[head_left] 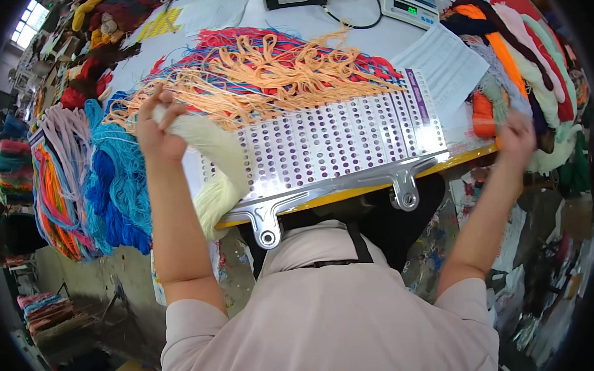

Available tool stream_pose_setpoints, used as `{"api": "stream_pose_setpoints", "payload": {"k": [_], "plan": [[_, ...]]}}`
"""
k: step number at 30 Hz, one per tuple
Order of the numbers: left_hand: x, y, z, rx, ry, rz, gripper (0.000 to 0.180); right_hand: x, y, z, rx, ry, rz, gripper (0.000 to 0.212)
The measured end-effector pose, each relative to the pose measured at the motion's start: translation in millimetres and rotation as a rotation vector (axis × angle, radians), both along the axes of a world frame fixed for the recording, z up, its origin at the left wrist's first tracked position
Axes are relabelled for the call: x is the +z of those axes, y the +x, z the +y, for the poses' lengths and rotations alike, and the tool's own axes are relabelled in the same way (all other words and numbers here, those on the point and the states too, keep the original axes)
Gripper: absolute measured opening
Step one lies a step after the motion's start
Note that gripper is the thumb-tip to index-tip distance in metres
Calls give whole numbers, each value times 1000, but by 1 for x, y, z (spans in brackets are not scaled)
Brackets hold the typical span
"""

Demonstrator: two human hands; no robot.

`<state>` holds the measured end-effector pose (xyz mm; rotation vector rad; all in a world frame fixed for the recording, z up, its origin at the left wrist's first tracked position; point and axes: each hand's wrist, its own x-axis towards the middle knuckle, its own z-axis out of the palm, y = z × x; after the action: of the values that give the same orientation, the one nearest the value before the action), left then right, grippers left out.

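Observation:
My left hand (pixel 162 129) is closed round the upper end of a cream yarn hank (pixel 213 146), which drapes down over the table's front edge. Under and beside the hank lies a white card (pixel 328 140) punched with rows of round holes. Peach yarn strands (pixel 270 66) hang from its holes, spread over red and blue strands (pixel 219 38) behind. Two large metal clips (pixel 404 173) grip the card's near edge. Out at the right, my right hand (pixel 517 133) is raised by the table's corner, blurred by motion; its fingers look bent, but any thread in them cannot be made out.
Blue yarn hanks (pixel 119 181) and multicoloured ones (pixel 58 171) hang off the table's left side. More hanks (pixel 532 52) are piled at the right, near a printed sheet (pixel 445 63). Two scales, one a lit digital scale (pixel 408 1), stand at the back.

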<state>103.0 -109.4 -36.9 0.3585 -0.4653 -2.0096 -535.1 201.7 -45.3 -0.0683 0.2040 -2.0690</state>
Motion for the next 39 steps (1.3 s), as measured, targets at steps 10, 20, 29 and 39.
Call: {"api": "stream_pose_setpoints", "payload": {"k": [10, 20, 29, 39], "plan": [[-47, -133, 58, -376, 4, -806, 35, -15, 239, -144, 149, 693, 1458, 21], [-73, -179, 61, -378, -240, -1140, 22, -117, 283, -203, 211, 561, 1582, 18], [-91, -198, 49, -418, -265, -1244, 9, -124, 292, -204, 142, 483, 1595, 19], [-71, -149, 44, -166, 204, -592, 12, -99, 288, -194, 253, 612, 1809, 24]]}}
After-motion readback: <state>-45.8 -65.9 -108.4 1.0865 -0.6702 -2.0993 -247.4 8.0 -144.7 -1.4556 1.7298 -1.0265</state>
